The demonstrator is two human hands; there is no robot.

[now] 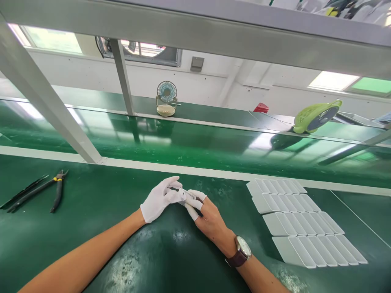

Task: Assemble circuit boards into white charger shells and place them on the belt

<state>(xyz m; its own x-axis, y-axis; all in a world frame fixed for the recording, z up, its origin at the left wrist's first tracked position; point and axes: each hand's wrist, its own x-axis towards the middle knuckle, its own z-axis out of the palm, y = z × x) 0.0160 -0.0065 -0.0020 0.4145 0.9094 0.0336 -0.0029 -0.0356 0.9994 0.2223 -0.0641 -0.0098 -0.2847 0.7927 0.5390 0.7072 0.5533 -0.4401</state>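
Note:
My left hand [159, 199] wears a full white glove and rests on the green bench. My right hand [207, 217] has bare skin with white finger cots on the fingertips and a brown-strapped watch [242, 250] on the wrist. The fingers of both hands meet in a pinch at the middle, around something small and white [183, 195] that I cannot make out. To the right lie several rows of overlapping white flat plastic pieces [301, 224].
Black-handled pliers [56, 189] and dark tweezers [23, 192] lie at the left. A green conveyor belt [195, 142] runs behind a white strip. Beyond it stand a small blue desk fan [166, 97], a lime-green fan [316, 116] and a red object [261, 108]. A metal frame post [45, 106] slants at left.

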